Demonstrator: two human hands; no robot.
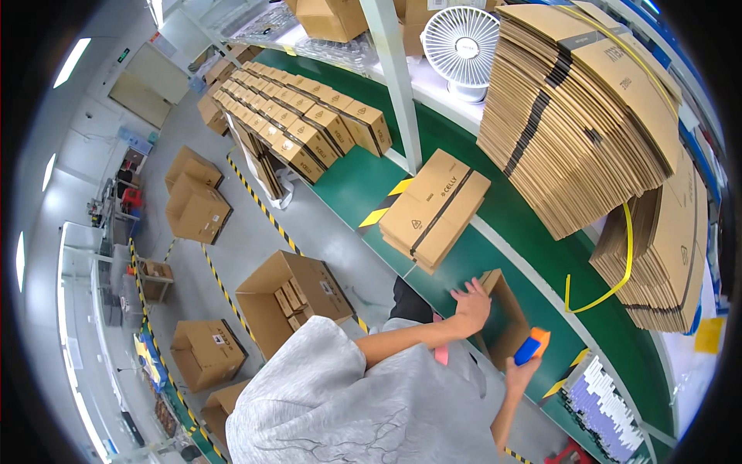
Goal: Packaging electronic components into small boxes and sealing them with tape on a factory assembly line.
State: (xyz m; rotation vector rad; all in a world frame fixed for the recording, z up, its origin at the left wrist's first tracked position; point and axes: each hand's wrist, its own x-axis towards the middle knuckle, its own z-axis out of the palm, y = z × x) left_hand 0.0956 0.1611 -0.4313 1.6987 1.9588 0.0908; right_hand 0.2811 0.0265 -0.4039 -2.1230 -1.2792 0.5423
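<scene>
On the green table right before me stands a small brown carton (506, 317) with its top unfolded. My left hand (470, 307) is at its left edge with fingers stretched and spread; I cannot tell whether it touches the cardboard. My right hand (522, 374), at the carton's near right side, is closed on a small blue-and-orange block-shaped item (532, 346), whose exact kind is unclear. Just beyond lies a pile of flat brown cartons (433, 209) with a dark stripe across the top one.
Tall stacks of flattened cartons (572, 116) rise at the right, with a loose yellow strap (627, 255). A white fan (462, 48) stands behind a post (396, 85). Rows of closed boxes (309, 116) fill the far table. Open cartons (290, 290) stand on the floor, left. White-and-purple pieces (607, 406) lie nearby.
</scene>
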